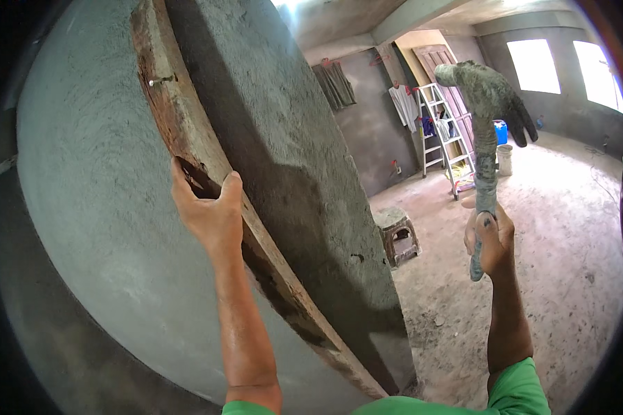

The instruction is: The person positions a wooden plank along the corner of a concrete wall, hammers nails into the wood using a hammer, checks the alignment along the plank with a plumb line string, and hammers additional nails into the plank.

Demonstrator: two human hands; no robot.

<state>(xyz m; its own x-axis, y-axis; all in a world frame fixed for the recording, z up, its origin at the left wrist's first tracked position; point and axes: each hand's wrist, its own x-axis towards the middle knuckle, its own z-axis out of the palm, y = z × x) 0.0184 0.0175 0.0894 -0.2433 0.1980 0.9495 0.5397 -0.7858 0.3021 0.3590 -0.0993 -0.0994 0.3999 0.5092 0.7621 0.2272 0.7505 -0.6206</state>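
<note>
My left hand (211,211) is closed round a long, rough wooden board (194,117) that stands along the grey cement wall (104,207). The thumb and fingers press on its two edges. Above that hand, a nail (163,81) sticks out of the board's face. My right hand (491,238) grips the lower handle of a claw hammer (486,166), raised to the right and apart from the board. Grey cement crusts the hammer, and its claw looks dark. The board's lower end runs down toward my green-clothed body.
A stepladder (444,138) stands by the far wall, near hanging clothes (403,107) and a door (450,83). A blue container (500,131) and a pale bucket (504,160) are beyond the hammer. A low, cement-stained stool (396,237) sits beside the wall's end on the dusty floor (457,339).
</note>
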